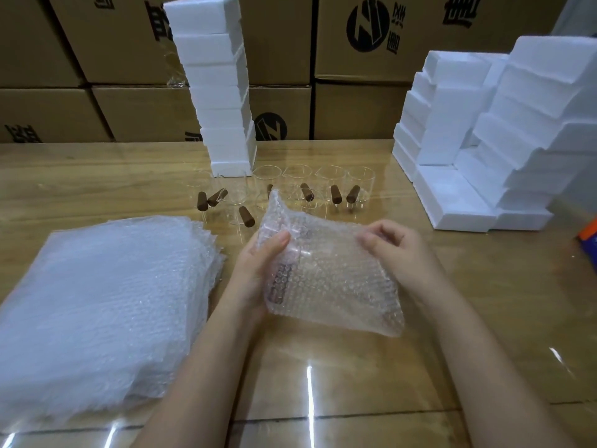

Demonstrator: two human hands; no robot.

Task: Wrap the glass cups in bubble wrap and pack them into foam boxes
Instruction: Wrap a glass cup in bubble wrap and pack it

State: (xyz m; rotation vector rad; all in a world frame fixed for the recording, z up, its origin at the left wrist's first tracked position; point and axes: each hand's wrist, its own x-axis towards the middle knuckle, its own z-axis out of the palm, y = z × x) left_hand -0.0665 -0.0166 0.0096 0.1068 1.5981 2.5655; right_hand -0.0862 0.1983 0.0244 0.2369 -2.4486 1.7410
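Two bare hands met over the near middle of the wooden worktop [355,376], both busy with one sheet of bubble wrap [336,282] held just above the surface. The left hand [258,266] had its grip closed around the sheet's left side, thumb on top, where a glass cup [284,270] with a brown handle showed dimly through the plastic. The right hand [392,245] pinched the sheet's upper right edge between curled fingers and thumb, its grip closed on the wrap alone. How far the cup was rolled in could not be told.

Just left of the hands lay a thick stack of bubble wrap sheets [106,305], flat on the worktop. Beyond the hands stood a cluster of bare glass cups [329,181] with brown wooden handles, some upright, others hard to make out. Behind them rose a tall column of foam boxes [219,88], leaning slightly. At the far right, more foam boxes [484,130] were piled in stepped stacks, with an orange object [589,234] at the frame's edge near them. Cardboard cartons [371,50] with black printing walled the back.
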